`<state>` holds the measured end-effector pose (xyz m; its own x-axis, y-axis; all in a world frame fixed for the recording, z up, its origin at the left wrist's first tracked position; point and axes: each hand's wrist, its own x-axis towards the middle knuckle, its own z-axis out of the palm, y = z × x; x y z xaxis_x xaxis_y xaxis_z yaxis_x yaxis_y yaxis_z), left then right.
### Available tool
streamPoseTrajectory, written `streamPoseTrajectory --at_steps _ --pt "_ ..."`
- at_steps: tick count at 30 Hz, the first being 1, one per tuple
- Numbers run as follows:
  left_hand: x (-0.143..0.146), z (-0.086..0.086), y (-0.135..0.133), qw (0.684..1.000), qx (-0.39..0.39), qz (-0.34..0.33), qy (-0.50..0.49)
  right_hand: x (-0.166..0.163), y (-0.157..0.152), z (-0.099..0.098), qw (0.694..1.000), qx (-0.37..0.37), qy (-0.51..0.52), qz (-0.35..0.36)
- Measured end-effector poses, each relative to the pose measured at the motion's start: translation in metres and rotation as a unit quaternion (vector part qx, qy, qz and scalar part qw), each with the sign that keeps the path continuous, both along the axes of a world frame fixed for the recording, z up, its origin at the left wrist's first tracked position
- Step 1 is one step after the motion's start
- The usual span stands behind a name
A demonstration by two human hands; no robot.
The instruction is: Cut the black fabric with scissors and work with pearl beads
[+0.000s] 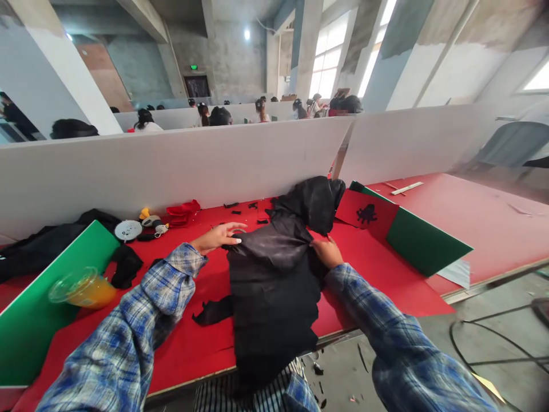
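A large sheet of black cloth (274, 297) lies in front of me and hangs over the table's front edge. My right hand (328, 252) is closed on its upper right edge, drawing folds across it. At the upper left corner, my left hand (218, 237) pinches the cloth, with thumb and forefinger around a small dark ring-shaped thing (238, 231) that I cannot make out. Behind my right hand, a crumpled heap of black cloth (315, 200) touches the sheet. A ragged black scrap (214, 312) sticks out at its left.
Green boards (429, 243) (43, 332) stand at both sides of the red tabletop (193, 349). A plastic cup of orange drink (86, 289) leans at left, near a round white-faced object (128, 230) and small toys (154, 223). Red paper (369, 214) bears a black cutout. A white partition (171, 166) runs behind.
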<state>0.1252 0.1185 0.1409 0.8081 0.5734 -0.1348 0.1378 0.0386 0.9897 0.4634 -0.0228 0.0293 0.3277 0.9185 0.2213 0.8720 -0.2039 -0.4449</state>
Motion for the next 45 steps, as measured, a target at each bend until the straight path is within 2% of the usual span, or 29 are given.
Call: streamPoseTrajectory --at_steps 3,7,9,11,13,15,18,20,22,23,24,26,28,29,30,32,34,35,36,38,39,41,43,45 --pt "0.002 0.009 0.001 0.999 0.03 0.038 -0.022 0.018 -0.002 0.035 0.996 0.071 0.016 -0.048" --pt "0.015 0.036 0.01 0.991 0.029 0.089 -0.097 0.044 -0.002 0.1 0.982 0.162 0.056 -0.081" --pt "0.028 0.052 0.019 0.985 0.027 0.087 -0.144 0.051 -0.003 0.135 0.97 0.193 0.126 -0.077" --pt "0.043 0.068 0.027 0.982 0.033 0.072 -0.173 0.055 -0.005 0.168 0.94 0.214 0.253 -0.079" --pt "0.058 0.083 0.031 0.982 0.047 0.05 -0.177 0.059 -0.007 0.197 0.914 0.23 0.322 -0.091" --pt "0.069 0.094 0.03 0.982 0.071 0.024 -0.171 0.067 -0.006 0.221 0.922 0.221 0.304 -0.096" --pt "0.08 0.099 0.022 0.978 0.111 -0.037 -0.171 0.077 -0.002 0.24 0.965 0.18 0.147 -0.118" --pt "0.085 0.092 0.017 0.974 0.13 -0.085 -0.167 0.076 0.002 0.24 0.97 0.187 0.032 -0.149" --pt "0.092 0.079 0.017 0.972 0.136 -0.11 -0.155 0.063 0.007 0.228 0.962 0.226 -0.011 -0.154" --pt "0.095 0.071 0.018 0.973 0.135 -0.111 -0.148 0.052 0.011 0.218 0.962 0.239 -0.012 -0.13" --pt "0.098 0.064 0.021 0.975 0.132 -0.104 -0.145 0.038 0.015 0.206 0.966 0.244 -0.003 -0.086" --pt "0.105 0.052 0.028 0.978 0.125 -0.083 -0.146 0.008 0.029 0.177 0.974 0.213 0.026 0.069" --pt "0.108 0.045 0.035 0.982 0.111 -0.069 -0.137 -0.019 0.046 0.147 0.959 0.192 0.077 0.193" --pt "0.109 0.043 0.037 0.985 0.101 -0.06 -0.125 -0.029 0.055 0.133 0.951 0.183 0.109 0.224" --pt "0.109 0.041 0.037 0.989 0.092 -0.041 -0.111 -0.036 0.064 0.122 0.948 0.176 0.139 0.226" --pt "0.11 0.033 0.031 0.991 0.081 0.046 -0.095 -0.04 0.078 0.108 0.95 0.195 0.177 0.169" --pt "0.114 0.017 0.016 0.98 0.07 0.159 -0.098 -0.037 0.087 0.103 0.948 0.253 0.178 0.071" --pt "0.117 0.007 0.007 0.974 0.055 0.194 -0.098 -0.035 0.088 0.103 0.942 0.288 0.17 0.024" --pt "0.122 -0.005 -0.003 0.977 0.03 0.189 -0.099 -0.032 0.088 0.104 0.934 0.317 0.161 -0.016" --pt "0.132 -0.03 -0.02 0.987 -0.053 0.11 -0.105 -0.028 0.085 0.109 0.923 0.353 0.139 -0.06" --pt "0.136 -0.041 -0.026 0.986 -0.094 0.091 -0.101 -0.026 0.082 0.111 0.92 0.365 0.124 -0.075" --pt "0.14 -0.058 -0.032 0.984 -0.136 0.09 -0.076 -0.018 0.073 0.113 0.912 0.384 0.083 -0.117" --pt "0.135 -0.063 -0.029 0.988 -0.119 0.09 -0.034 -0.002 0.062 0.114 0.89 0.408 0.046 -0.2" --pt "0.121 -0.058 -0.025 0.997 -0.069 0.044 0.001 0.018 0.051 0.112 0.858 0.425 0.027 -0.287"
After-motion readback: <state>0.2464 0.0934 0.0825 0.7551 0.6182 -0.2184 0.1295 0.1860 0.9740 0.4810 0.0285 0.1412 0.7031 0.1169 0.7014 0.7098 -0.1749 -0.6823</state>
